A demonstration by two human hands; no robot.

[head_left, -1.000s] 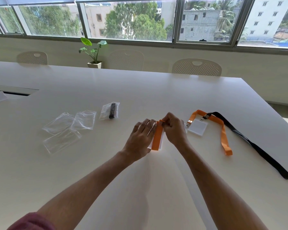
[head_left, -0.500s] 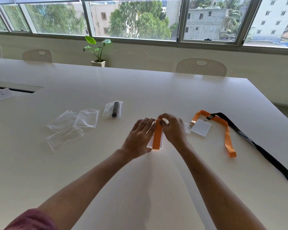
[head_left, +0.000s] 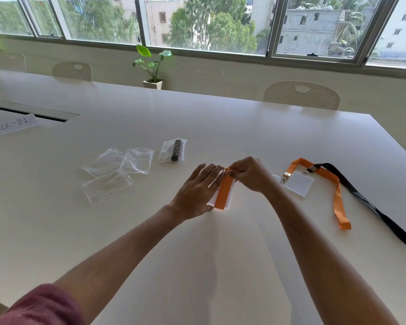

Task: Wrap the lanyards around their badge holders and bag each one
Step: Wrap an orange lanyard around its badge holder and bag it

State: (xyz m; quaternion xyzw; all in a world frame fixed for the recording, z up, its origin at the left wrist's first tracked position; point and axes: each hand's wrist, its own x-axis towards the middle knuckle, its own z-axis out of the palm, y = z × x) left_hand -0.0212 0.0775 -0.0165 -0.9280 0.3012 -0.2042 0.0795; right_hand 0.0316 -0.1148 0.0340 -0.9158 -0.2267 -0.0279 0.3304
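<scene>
Orange ribbon lanyard (head_left: 223, 192) around flat badge holder (head_left: 230, 195)

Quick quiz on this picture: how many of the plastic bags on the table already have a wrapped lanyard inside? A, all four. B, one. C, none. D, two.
B: only the bag with the black lanyard is filled; the three empty bags left of it lie flat and clear, while the hands hold the orange lanyard on its badge holder.

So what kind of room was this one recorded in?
Most likely an office meeting room: one long white table with perforated-back chairs along its far side, a handwritten "CHECK-IN" sign, and a band of windows facing neighbouring buildings.
</scene>
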